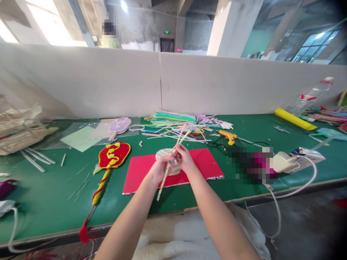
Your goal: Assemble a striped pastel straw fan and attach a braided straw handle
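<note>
My left hand [162, 164] and my right hand [183, 157] come together at the middle of the bench, fingers pinched round a thin stick [162, 186] wound with pastel strips. The stick slants, its lower end toward me. Loose pink and pale-green strip ends [185, 134] stick up above my right hand. Beneath the hands a striped pastel piece [175, 170], made of narrow strips side by side, lies on a red board [141, 172]; the hands partly cover it. Left of the board rests a red fan [116, 154] with yellow edging, a wrapped handle and a red tassel.
A pile of pastel strips [173, 117] lies behind the board. To its right is a yellow glue gun [228, 137]. A purple fan [119, 125] lies back left. Cables and a white plug [284, 162] are at right, with a plastic bottle [311, 97] behind. A partition [108, 83] closes the back.
</note>
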Demonstrator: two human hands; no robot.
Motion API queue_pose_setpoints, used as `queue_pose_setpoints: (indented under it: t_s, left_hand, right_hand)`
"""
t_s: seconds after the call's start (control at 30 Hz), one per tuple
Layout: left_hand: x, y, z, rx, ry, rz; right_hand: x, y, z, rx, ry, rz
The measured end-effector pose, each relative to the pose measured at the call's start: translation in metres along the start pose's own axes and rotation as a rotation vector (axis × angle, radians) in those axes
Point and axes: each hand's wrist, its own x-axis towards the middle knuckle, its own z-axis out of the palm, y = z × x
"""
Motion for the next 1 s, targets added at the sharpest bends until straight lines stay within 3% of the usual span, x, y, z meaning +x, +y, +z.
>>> queue_pose_setpoints:
  t_s: [0.17,0.23,0.33,0.5,0.63,1.0]
  left_hand:
    - [0.001,-0.002,-0.005,-0.128,-0.027,-0.095]
    - [0.003,-0.003,-0.005,-0.108,-0.038,-0.059]
    - [0.006,-0.004,-0.006,0.046,0.015,0.074]
    - [0.008,-0.009,-0.008,0.440,0.161,0.308]
    - [0.006,-0.010,-0.008,0.628,0.210,0.388]
    - [0.007,-0.002,-0.010,0.199,0.014,0.083]
  right_hand:
    - [0.002,-0.001,-0.002,0.024,-0.007,0.021]
    - [0.004,-0.001,-0.003,0.009,0.045,-0.002]
    - [0.005,0.000,-0.005,-0.073,0.106,-0.081]
    - [0.004,0.002,-0.003,-0.193,0.071,-0.137]
    - [0.004,0.004,-0.002,-0.253,0.056,-0.147]
    - [0.004,0.005,-0.005,-0.134,-0.017,-0.064]
